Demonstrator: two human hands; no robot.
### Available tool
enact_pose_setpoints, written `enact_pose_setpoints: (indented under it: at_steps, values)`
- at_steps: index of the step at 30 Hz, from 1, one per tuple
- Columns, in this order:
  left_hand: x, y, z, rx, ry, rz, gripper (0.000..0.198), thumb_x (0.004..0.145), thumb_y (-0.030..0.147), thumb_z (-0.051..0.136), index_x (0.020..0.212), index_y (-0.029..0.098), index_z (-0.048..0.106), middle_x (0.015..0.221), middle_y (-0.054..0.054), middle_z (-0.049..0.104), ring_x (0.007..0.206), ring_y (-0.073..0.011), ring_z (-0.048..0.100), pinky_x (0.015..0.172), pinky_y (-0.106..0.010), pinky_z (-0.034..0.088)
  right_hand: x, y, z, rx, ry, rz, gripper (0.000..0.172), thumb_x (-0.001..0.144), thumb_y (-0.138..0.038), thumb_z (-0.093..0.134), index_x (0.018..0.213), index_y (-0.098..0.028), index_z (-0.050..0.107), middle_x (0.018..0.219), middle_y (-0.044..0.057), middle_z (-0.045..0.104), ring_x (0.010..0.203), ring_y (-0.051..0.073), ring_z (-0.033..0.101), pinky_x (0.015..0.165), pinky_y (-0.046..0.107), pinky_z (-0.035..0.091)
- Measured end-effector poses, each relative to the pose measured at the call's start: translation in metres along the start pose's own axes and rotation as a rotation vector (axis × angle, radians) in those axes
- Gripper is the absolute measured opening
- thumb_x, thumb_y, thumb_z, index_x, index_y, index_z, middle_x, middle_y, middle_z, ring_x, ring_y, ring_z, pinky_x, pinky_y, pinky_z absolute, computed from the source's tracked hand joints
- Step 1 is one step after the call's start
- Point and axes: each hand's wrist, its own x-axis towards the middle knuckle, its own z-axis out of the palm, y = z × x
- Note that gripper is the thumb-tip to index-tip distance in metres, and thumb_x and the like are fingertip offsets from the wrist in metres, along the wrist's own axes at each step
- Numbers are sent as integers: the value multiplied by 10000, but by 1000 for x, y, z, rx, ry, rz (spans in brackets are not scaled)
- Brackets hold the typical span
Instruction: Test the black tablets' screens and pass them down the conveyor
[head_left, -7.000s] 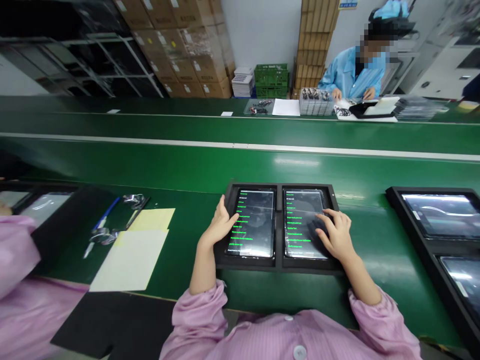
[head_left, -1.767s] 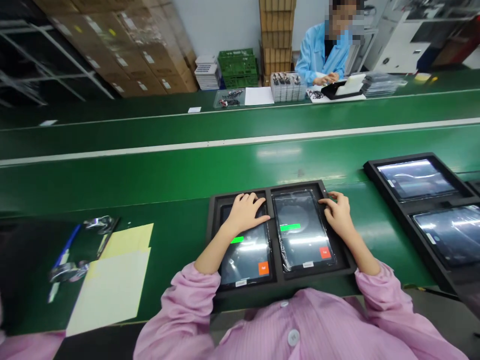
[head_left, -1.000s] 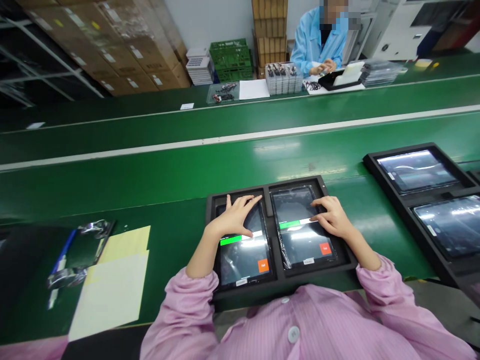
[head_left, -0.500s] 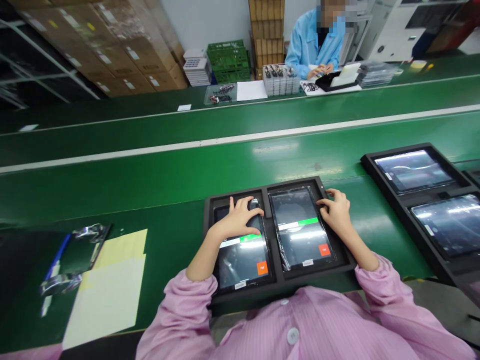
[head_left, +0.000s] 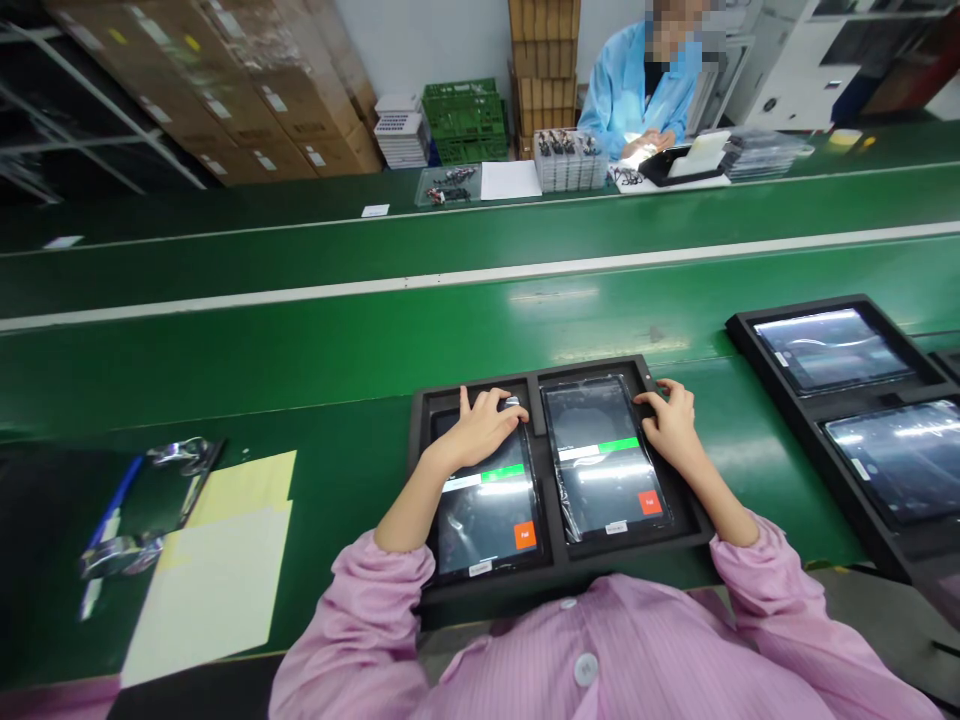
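In front of me a black two-compartment tray (head_left: 546,480) holds two tablets with lit screens, each showing a green bar and a red-orange square. Over the top of the left tablet (head_left: 480,525) lies my left hand (head_left: 480,432), its fingers apart and its fingertips near the upper right edge. It covers part of that screen. The right tablet (head_left: 600,440) wears a clear film. My right hand (head_left: 670,420) is at its right side, by the tray's rim, with fingers apart and nothing in them; whether it touches the tablet I cannot tell.
Another black tray (head_left: 814,405) with tablets stands at the right. Yellowish paper sheets (head_left: 217,580) and a blue-and-white pen (head_left: 112,525) lie at the left. Across the green bench (head_left: 337,350), a person in a blue jacket (head_left: 611,85) sits behind stacked clear trays (head_left: 566,165).
My left hand's fingers have drawn closer together, with the thumb nearer the other fingers. My right hand has barely moved. The camera view has shifted slightly.
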Motion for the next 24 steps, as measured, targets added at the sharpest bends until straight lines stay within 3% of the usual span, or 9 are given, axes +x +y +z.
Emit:
enact_pose_setpoints:
  at_steps: [7,12,16,19,24]
  values:
    - [4,3,4,90,37,37,403,1023,443,295,1143,332,664,1217,-72,488,1308,-295,403,1155,-735,9,2,9,2,33,-33,-35,426,712,-75,505,1036,-237,728,1250,135,458,1097,347,462,953,573,443]
    - [5,1,3,130,52,61,376,1021,413,332,1128,313,678,1199,-69,532,1290,-272,455,1184,-686,78,3,14,4,108,-20,-19,409,735,-99,514,1026,-262,751,1239,113,480,1100,339,486,1000,578,432]
    - [0,-5,-3,94,88,47,374,1027,360,349,1350,321,533,1365,-58,578,1317,-235,498,1194,-664,-11,3,17,4,141,-46,-11,411,747,-104,498,1049,-241,740,1225,126,480,1105,332,500,1025,566,425]
    - [0,-7,-5,147,154,5,407,1016,329,412,1413,275,479,1369,-81,622,1270,-246,567,1178,-676,-70,4,19,5,142,-57,-21,433,742,-98,485,1077,-228,726,1216,131,473,1121,327,502,1035,552,421]
    - [4,-6,-4,211,224,-25,419,975,193,458,1387,234,523,1248,-78,705,1166,-236,650,1216,-630,66,5,23,7,148,-47,-51,443,746,-109,477,1098,-235,715,1197,130,473,1103,325,514,1020,555,426]
